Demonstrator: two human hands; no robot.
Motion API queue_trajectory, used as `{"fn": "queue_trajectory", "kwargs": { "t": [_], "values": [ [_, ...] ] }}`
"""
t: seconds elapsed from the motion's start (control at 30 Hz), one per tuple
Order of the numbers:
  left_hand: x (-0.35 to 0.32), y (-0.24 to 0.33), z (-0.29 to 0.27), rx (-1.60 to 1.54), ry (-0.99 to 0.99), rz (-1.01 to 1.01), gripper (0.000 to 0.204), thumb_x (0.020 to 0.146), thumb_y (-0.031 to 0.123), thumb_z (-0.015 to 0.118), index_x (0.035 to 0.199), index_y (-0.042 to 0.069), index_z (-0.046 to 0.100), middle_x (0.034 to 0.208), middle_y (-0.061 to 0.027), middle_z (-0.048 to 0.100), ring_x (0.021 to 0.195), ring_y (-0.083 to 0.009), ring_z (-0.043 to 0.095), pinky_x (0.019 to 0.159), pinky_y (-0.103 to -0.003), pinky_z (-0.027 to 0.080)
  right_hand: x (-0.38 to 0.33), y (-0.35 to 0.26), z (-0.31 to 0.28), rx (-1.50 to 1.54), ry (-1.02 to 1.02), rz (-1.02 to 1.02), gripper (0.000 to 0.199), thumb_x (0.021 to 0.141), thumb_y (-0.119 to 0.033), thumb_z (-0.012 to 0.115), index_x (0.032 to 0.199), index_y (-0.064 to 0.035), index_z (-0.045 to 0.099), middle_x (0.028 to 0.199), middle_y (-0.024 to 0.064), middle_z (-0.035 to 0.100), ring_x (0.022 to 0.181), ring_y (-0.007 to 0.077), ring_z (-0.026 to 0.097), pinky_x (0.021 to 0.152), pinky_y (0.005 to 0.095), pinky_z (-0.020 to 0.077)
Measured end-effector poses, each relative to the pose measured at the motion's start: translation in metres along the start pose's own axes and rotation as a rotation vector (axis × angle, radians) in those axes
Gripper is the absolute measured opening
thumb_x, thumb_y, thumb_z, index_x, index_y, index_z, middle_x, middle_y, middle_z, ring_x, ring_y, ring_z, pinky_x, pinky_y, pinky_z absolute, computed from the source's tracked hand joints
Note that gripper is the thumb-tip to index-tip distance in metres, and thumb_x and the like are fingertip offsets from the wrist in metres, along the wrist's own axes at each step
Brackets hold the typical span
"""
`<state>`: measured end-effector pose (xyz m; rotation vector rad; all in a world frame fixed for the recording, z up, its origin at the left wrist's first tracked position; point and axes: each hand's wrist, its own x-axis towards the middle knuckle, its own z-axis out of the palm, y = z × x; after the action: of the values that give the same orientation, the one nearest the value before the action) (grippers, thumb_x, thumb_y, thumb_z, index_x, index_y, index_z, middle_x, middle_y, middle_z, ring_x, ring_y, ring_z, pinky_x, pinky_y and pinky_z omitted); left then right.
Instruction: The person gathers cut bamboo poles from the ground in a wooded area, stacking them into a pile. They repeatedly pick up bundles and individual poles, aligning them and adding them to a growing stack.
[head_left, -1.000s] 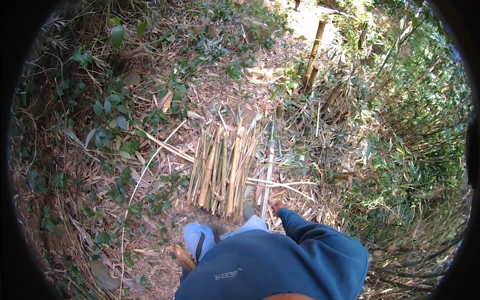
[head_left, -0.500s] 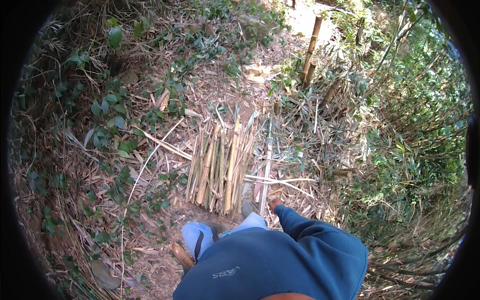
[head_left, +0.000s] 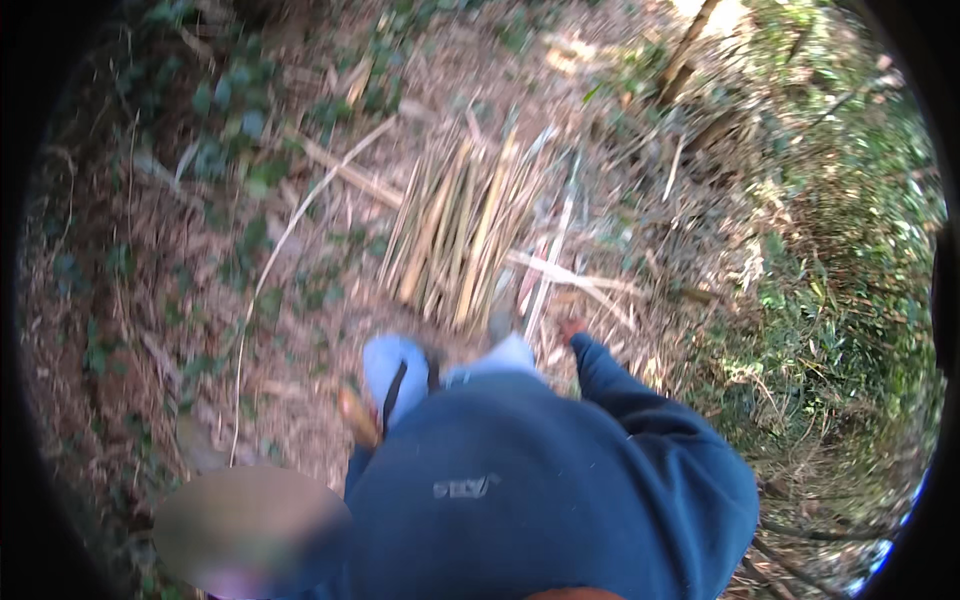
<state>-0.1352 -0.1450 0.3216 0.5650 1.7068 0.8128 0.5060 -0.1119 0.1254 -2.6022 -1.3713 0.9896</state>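
My right hand (head_left: 571, 329), at the end of a dark blue sleeve, is low over the ground to the right of my legs. It is close to the near end of a long pale split bamboo strip (head_left: 553, 258) and to crossed pale strips (head_left: 590, 281). Blur smears its fingers, so its grip does not show. By my left hip, a brown, rounded shape (head_left: 358, 416) sits at the edge of dark blue cloth; whether it is my left hand or a wooden thing, I cannot tell. Ahead of my feet lies a bundle of cut bamboo sticks (head_left: 452, 225), side by side.
A long thin strip (head_left: 262, 285) curves over the leaf litter on the left. Another pale piece (head_left: 352, 178) lies beyond the bundle's left side. Bamboo stems (head_left: 688, 50) stand at the far right, beside dense green growth (head_left: 840, 290). A blurred oval patch (head_left: 250, 530) covers the lower left.
The view has shifted, so the bundle and ground appear higher, and the picture is more blurred. The blurred oval patch has appeared at lower left. My right hand stays near the strips.
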Motion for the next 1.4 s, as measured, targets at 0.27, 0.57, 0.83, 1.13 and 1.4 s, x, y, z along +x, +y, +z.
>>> {"fn": "queue_trajectory", "kwargs": {
  "t": [0.27,0.57,0.83,1.13,1.4],
  "values": [
    [0.039,0.129,-0.025,0.286,-0.090,0.006,0.094,0.075,0.042,0.077,0.142,-0.002,0.028,0.139,-0.0310,0.035,0.133,-0.0378,0.033,0.108,-0.042,0.031,-0.115,-0.273,-0.031,0.968,-0.684,0.176,0.087,0.074,-0.051,0.074,0.143,-0.0160,0.032,0.138,0.0129,0.043,0.129,0.0300,0.038,0.096,0.0485,0.0393],
    [0.282,0.013,0.156,0.309,-0.213,-0.048,0.118,0.067,0.049,0.080,0.143,-0.012,0.013,0.142,-0.0337,0.029,0.136,-0.0381,0.030,0.111,-0.039,0.027,-0.008,-0.333,0.153,1.095,-0.609,0.271,0.105,0.069,-0.055,0.076,0.144,-0.0043,0.024,0.137,0.0212,0.042,0.126,0.0301,0.041,0.099,0.0484,0.0360],
    [0.411,-0.048,0.187,0.442,-0.227,-0.051,0.124,0.063,0.063,0.076,0.144,-0.010,0.016,0.139,-0.0335,0.033,0.133,-0.0409,0.032,0.111,-0.041,0.027,0.055,-0.388,0.284,1.204,-0.185,0.205,0.111,0.069,-0.049,0.080,0.145,0.0035,0.018,0.140,0.0264,0.035,0.129,0.0319,0.038,0.107,0.0378,0.0308],
    [0.394,-0.066,0.189,0.091,-0.314,-0.099,0.111,0.066,0.019,0.085,0.146,-0.005,0.012,0.142,-0.0238,0.033,0.126,-0.0324,0.043,0.103,-0.038,0.040,0.038,-0.388,0.293,1.225,-0.100,0.027,0.086,0.072,-0.030,0.082,0.134,0.0017,0.032,0.123,0.0157,0.053,0.113,0.0234,0.053,0.097,0.0345,0.0433],
    [0.387,-0.067,0.198,0.308,-0.314,-0.107,0.116,0.064,0.044,0.082,0.144,-0.008,0.016,0.148,-0.0301,0.021,0.138,-0.0363,0.025,0.112,-0.041,0.025,0.036,-0.389,0.269,1.271,-0.154,0.088,0.074,0.075,-0.028,0.081,0.129,0.0003,0.039,0.115,0.0138,0.058,0.104,0.0209,0.058,0.091,0.0315,0.0471]
  ]
}}
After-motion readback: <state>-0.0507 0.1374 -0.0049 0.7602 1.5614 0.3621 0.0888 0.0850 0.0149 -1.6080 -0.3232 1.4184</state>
